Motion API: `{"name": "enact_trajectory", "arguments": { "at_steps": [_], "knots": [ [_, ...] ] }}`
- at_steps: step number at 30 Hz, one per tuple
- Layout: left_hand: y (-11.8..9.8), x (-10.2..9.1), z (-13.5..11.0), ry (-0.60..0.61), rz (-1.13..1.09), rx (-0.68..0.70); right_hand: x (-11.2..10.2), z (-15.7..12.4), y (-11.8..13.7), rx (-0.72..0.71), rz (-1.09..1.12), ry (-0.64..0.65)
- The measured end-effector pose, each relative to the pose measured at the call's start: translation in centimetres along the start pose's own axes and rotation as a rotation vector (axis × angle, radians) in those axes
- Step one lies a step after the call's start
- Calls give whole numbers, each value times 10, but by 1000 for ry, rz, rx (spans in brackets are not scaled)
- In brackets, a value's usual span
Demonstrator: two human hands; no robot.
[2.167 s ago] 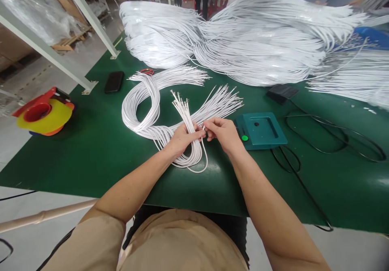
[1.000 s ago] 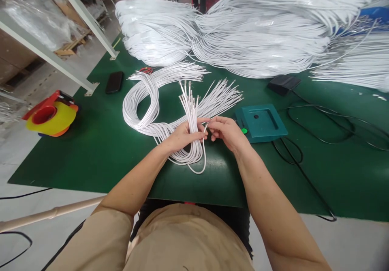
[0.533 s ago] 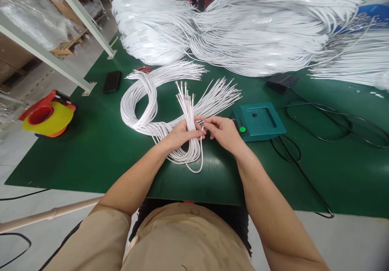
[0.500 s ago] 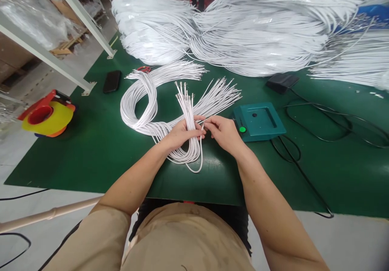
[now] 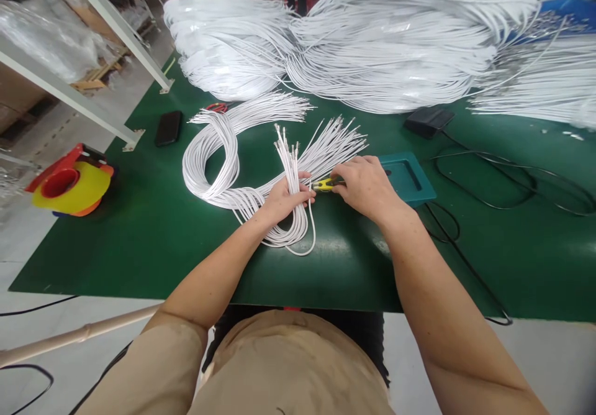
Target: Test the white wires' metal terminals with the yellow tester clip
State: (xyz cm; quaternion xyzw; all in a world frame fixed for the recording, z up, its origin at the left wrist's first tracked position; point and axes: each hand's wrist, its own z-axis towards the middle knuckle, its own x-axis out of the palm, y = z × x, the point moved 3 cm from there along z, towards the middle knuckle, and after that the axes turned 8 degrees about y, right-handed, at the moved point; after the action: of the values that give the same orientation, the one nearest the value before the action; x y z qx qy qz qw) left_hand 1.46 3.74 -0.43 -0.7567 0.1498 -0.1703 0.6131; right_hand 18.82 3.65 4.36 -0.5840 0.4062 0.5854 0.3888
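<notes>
My left hand (image 5: 285,200) is closed around a bundle of white cables (image 5: 291,173), its thumb across the front. Their metal-tipped ends point up and away, and the lower part loops back near the table's front. One cable stands apart at the bundle's right side, hanging in a loop (image 5: 313,241). My right hand (image 5: 365,185) grips a small yellow-and-black hand tool (image 5: 325,184). The tool's tip points left and meets or nearly meets that separate cable by my left fingertips. Its exact kind is partly hidden by my fingers. Behind lies a larger coil of white cables (image 5: 195,160).
A teal tray-like device (image 5: 412,176) is partly behind my right hand. Heaped white cables (image 5: 395,54) line the back of the green table (image 5: 153,241). A phone-like black object (image 5: 168,128) and a yellow-and-red tape dispenser (image 5: 72,182) are left; black cords (image 5: 488,166) lie right.
My right hand, earlier pinching at the separate cable with no tool visible, has shifted right and now holds the yellow-and-black tool against or near it. My left hand keeps its grip on the bundle.
</notes>
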Motion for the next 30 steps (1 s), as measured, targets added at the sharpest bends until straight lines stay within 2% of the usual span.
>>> {"name": "enact_trajectory", "arguments": {
  "at_steps": [5, 10, 18, 21, 23, 27, 30],
  "knots": [
    [1, 1, 2, -2, 31, 0, 4, 0, 2, -43, -4, -25],
    [5, 1, 4, -10, 69, -23, 9, 1, 0, 3, 38, -58],
    [8, -3, 4, -41, 314, 42, 8, 4, 0, 22, 42, -59],
    [9, -4, 4, -21, 333, 27, 7, 1, 1, -1, 46, -59],
    [10, -4, 5, 5, 331, 5, 5, -4, 0, 3, 43, -114],
    [10, -7, 4, 28, 305, -1, 6, -17, -15, 248, -26, -324],
    [7, -9, -1, 44, 297, -7, 13, -22, -23, 336, -29, -333]
  ]
}}
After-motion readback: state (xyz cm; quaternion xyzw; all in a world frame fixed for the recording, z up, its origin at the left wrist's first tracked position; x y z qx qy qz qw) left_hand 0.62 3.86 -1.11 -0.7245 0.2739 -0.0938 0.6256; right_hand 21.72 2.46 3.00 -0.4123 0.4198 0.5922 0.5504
